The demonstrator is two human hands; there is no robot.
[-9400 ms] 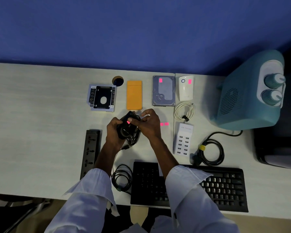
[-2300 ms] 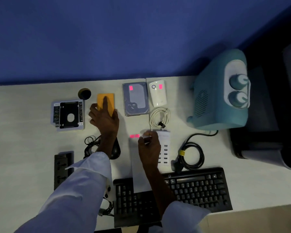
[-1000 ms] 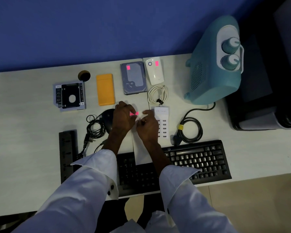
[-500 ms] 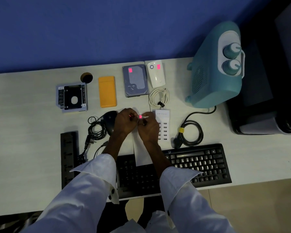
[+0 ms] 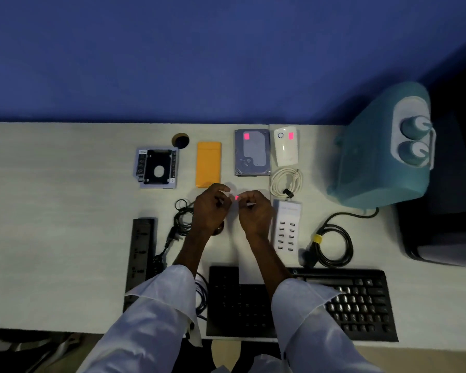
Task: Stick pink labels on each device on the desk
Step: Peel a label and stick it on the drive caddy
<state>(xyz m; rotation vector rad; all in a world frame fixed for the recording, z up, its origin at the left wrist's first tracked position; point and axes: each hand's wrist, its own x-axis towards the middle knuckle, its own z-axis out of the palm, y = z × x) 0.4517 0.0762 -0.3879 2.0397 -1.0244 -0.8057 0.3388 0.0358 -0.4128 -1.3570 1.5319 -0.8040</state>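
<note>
Right hand (image 5: 254, 214) pinches pink label (image 5: 236, 197) | left hand (image 5: 210, 211) curled, grip unclear | no readable writing

Pale desk (image 5: 51, 211) bears keyboard (image 5: 361, 300), orange case (image 5: 208, 164), hard drive (image 5: 252, 153)

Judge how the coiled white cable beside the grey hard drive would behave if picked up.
The coiled white cable is probably floppy: thin loops lying flat on the pale desk. A dark tie cinches one side only, so loops may sag. Likely light; unlikely to roll.
</note>
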